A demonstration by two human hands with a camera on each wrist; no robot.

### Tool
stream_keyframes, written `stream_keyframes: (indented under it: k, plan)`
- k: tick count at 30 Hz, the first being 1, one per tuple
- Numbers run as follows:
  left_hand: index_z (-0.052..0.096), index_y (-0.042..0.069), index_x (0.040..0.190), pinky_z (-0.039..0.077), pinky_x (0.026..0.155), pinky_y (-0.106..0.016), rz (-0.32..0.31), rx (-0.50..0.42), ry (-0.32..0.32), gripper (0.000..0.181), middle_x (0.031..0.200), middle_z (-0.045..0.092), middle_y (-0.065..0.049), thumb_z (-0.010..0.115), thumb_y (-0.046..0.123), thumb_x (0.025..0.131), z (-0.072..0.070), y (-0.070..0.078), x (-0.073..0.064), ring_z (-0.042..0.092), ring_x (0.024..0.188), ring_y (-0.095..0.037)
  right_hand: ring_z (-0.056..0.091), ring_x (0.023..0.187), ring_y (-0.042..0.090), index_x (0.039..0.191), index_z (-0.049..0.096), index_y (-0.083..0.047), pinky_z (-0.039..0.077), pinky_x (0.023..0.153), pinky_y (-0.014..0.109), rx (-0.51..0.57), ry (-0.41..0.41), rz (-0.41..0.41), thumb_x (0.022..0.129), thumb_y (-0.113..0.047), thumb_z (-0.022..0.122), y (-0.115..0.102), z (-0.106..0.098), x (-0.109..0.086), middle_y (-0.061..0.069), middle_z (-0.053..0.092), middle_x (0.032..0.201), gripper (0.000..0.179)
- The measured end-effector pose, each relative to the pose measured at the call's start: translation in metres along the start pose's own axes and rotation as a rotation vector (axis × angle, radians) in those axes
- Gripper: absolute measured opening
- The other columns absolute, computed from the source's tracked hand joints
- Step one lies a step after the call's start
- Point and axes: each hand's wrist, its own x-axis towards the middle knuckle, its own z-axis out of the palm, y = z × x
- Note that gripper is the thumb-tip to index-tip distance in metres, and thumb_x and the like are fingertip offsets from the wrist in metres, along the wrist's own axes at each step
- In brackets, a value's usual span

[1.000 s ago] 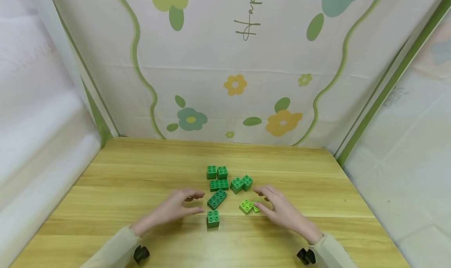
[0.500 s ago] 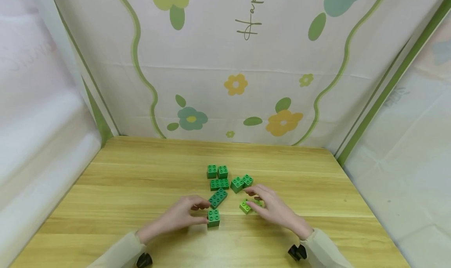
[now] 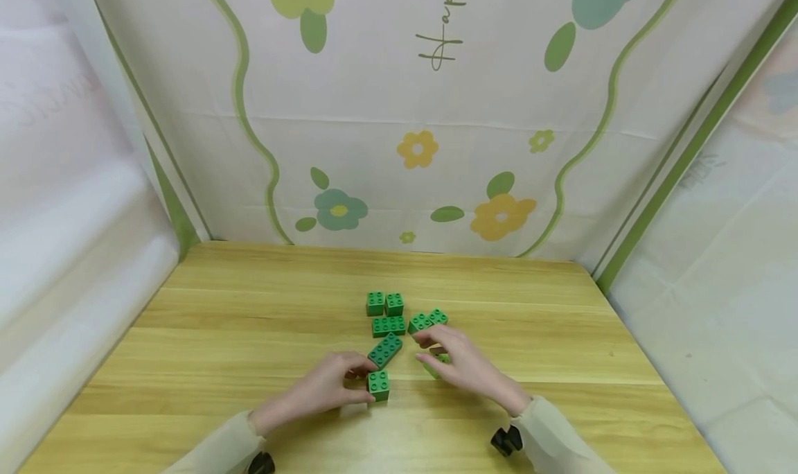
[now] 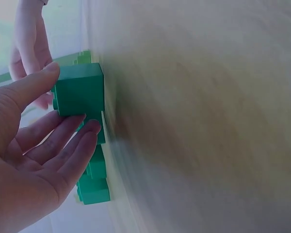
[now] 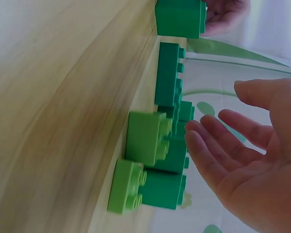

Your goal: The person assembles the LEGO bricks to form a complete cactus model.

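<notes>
My left hand [image 3: 330,385] is at the nearest green square brick [image 3: 378,388], thumb tip and fingertips right at its left corners. In the left wrist view this brick [image 4: 81,94] lies between the thumb and the loosely extended fingers. My right hand [image 3: 464,364] hovers over two lime green bricks, its thumb apart from its fingers and nothing between them. From the head, one lime brick [image 3: 434,373] shows partly under the hand; the other is hidden. The right wrist view shows both, the larger [image 5: 141,137] and the smaller [image 5: 120,188] side by side.
A long dark green brick [image 3: 385,350] lies slanted behind the near brick, with another long brick [image 3: 388,328] behind it. Two square bricks [image 3: 375,305] stand farther back. Two more green bricks [image 3: 420,323] sit beyond my right fingertips. Patterned cloth [image 3: 374,113] walls surround the wooden table [image 3: 249,301].
My left hand has moved right and slightly nearer, up to the near green brick. My right hand has moved left across the lime bricks. The bricks themselves stay in place.
</notes>
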Motion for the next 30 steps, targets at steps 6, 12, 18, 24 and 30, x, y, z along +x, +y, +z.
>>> stream_keyframes:
  k: [6,12,18,24,30]
  plan:
    - [0.071,0.007,0.111,0.059,0.082,-0.022,-0.013,0.011,0.013,0.034,0.106,0.074,-0.005,0.081,0.022,0.082,0.001,0.0,0.001,0.069,0.094,-0.014,0.068,0.104,0.026,0.124,0.061,0.0,0.061,0.087,0.031,-0.012,-0.008,-0.008,0.098,-0.018,0.062,-0.004,0.007,0.01,0.016,0.067,0.117,0.032]
    - [0.071,0.007,0.109,0.059,0.08,-0.021,-0.037,-0.028,0.004,0.031,0.105,0.074,-0.004,0.08,0.02,0.082,0.0,-0.001,0.0,0.068,0.091,-0.011,0.067,0.103,0.026,0.122,0.061,0.0,0.061,0.089,0.029,-0.026,-0.022,0.003,0.098,-0.019,0.062,-0.006,0.013,0.017,0.015,0.067,0.113,0.031]
    - [0.071,0.009,0.108,0.058,0.077,-0.021,-0.043,-0.024,0.0,0.03,0.103,0.074,-0.002,0.081,0.021,0.082,-0.002,-0.001,0.0,0.067,0.088,-0.008,0.066,0.102,0.024,0.121,0.062,0.0,0.061,0.088,0.031,-0.081,-0.015,-0.03,0.097,-0.019,0.063,-0.004,0.017,0.022,0.013,0.067,0.111,0.031]
    - [0.071,0.008,0.109,0.058,0.076,-0.02,-0.039,-0.026,-0.005,0.031,0.103,0.074,-0.002,0.08,0.022,0.083,-0.003,-0.002,-0.001,0.067,0.087,-0.008,0.065,0.107,0.025,0.124,0.062,0.0,0.06,0.09,0.032,-0.136,-0.041,-0.012,0.098,-0.021,0.062,-0.006,0.02,0.028,0.012,0.066,0.119,0.033]
    - [0.071,0.008,0.109,0.059,0.075,-0.02,-0.027,-0.034,-0.005,0.03,0.102,0.074,-0.002,0.08,0.021,0.084,-0.004,-0.002,-0.002,0.068,0.086,-0.008,0.063,0.111,0.023,0.128,0.06,-0.002,0.057,0.095,0.036,-0.197,-0.085,0.007,0.099,-0.024,0.061,-0.008,0.022,0.031,0.009,0.063,0.125,0.036]
